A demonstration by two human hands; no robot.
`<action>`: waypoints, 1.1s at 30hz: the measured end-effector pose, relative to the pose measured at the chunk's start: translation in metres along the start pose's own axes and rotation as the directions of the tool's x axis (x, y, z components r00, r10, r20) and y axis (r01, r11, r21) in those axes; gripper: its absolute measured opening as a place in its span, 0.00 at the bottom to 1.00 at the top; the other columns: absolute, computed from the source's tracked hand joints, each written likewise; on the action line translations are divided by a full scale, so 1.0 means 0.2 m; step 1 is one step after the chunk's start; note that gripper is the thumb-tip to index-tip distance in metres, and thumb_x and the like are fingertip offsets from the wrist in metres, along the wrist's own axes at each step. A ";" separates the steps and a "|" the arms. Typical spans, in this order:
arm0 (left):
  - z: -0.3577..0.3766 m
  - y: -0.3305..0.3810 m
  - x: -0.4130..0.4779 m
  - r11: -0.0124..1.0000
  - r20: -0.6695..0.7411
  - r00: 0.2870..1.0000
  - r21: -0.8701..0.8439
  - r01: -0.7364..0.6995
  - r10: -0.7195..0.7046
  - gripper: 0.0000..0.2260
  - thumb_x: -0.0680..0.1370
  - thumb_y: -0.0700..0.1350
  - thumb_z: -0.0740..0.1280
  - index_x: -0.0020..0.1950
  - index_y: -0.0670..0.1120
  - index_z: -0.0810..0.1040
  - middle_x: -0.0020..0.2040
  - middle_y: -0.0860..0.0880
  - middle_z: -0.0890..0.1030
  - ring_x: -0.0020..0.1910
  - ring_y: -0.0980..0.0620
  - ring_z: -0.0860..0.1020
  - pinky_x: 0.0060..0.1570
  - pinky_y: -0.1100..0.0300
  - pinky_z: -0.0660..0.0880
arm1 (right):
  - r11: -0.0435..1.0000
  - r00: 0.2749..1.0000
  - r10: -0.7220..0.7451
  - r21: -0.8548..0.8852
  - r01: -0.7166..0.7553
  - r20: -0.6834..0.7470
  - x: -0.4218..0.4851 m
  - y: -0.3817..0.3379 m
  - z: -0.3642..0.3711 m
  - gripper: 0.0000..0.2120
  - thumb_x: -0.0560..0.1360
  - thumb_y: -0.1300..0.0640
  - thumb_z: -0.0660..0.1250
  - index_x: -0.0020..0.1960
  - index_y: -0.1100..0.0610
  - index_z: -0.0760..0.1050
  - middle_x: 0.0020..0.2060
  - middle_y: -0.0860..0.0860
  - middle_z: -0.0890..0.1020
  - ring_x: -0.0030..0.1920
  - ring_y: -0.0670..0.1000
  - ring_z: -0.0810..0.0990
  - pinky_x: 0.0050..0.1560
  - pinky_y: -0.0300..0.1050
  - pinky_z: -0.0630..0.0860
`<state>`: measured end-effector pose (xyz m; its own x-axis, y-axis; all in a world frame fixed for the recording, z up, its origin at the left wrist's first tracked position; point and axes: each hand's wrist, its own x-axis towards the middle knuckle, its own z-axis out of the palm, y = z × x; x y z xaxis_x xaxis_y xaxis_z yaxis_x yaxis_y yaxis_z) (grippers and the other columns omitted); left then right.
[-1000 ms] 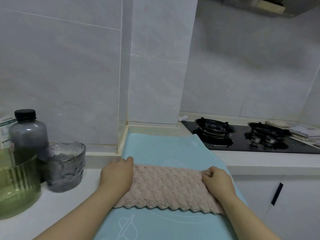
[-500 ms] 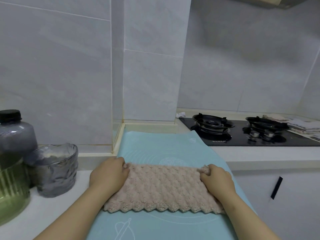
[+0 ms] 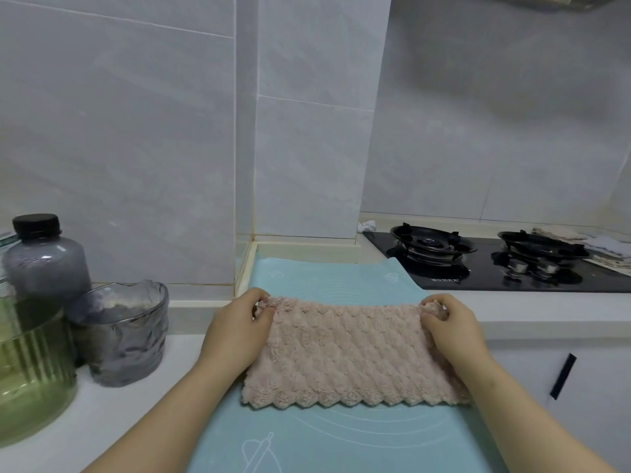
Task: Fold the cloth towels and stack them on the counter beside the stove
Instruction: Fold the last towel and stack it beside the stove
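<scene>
A fluffy pink towel (image 3: 348,356) with a scalloped near edge lies on a light blue mat (image 3: 327,278) on the counter. My left hand (image 3: 235,332) pinches the towel's far left corner, and my right hand (image 3: 450,326) pinches its far right corner. Both far corners are lifted slightly off the mat. More towels (image 3: 577,240) lie in a loose pile on the counter beyond the stove (image 3: 488,264), at the far right.
A dark bottle with a black cap (image 3: 44,264), a grey glass cup (image 3: 126,332) and a green ribbed glass bowl (image 3: 30,380) stand on the counter at left. A tiled wall column (image 3: 307,131) rises behind the mat. A cabinet door with a black handle (image 3: 562,376) is below right.
Both hands went from resting flat on the towel's side edges to pinching its far corners. The far edge has lifted a little.
</scene>
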<state>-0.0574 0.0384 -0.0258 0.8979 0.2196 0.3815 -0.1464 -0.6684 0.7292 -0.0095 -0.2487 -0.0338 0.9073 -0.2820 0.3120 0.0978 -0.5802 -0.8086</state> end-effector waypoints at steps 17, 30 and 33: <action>0.02 -0.07 0.04 0.965 0.232 0.972 0.259 -0.034 -0.028 0.21 0.78 0.42 0.59 0.68 0.58 0.59 0.34 0.52 0.69 0.30 0.53 0.69 0.30 0.59 0.65 | 0.936 0.986 0.090 -0.350 -0.035 0.142 -0.01 -0.03 0.05 0.26 0.74 0.57 0.62 0.71 0.48 0.60 0.49 0.51 0.79 0.37 0.53 0.78 0.40 0.46 0.76; 0.04 0.06 -0.13 0.962 0.136 0.970 0.159 -0.223 0.202 0.22 0.76 0.46 0.58 0.70 0.52 0.61 0.72 0.52 0.62 0.74 0.53 0.55 0.69 0.57 0.56 | 0.888 0.957 0.231 -0.440 -0.134 0.175 -0.14 -0.03 -0.09 0.28 0.73 0.48 0.61 0.69 0.50 0.56 0.46 0.50 0.81 0.44 0.55 0.81 0.49 0.51 0.79; 0.06 0.04 -0.16 0.924 0.469 0.860 0.200 -0.326 0.201 0.23 0.81 0.49 0.52 0.74 0.61 0.52 0.77 0.58 0.49 0.76 0.58 0.43 0.74 0.55 0.42 | 0.877 0.943 0.280 -0.448 -0.174 0.182 -0.17 -0.01 -0.12 0.17 0.70 0.47 0.64 0.53 0.55 0.65 0.42 0.50 0.81 0.43 0.53 0.80 0.48 0.47 0.77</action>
<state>-0.0834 0.0176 -0.0388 0.9373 -0.2795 0.2082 -0.3448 -0.8314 0.4358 -0.0499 -0.2560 -0.0304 0.9569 -0.2894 -0.0226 -0.2553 -0.8022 -0.5397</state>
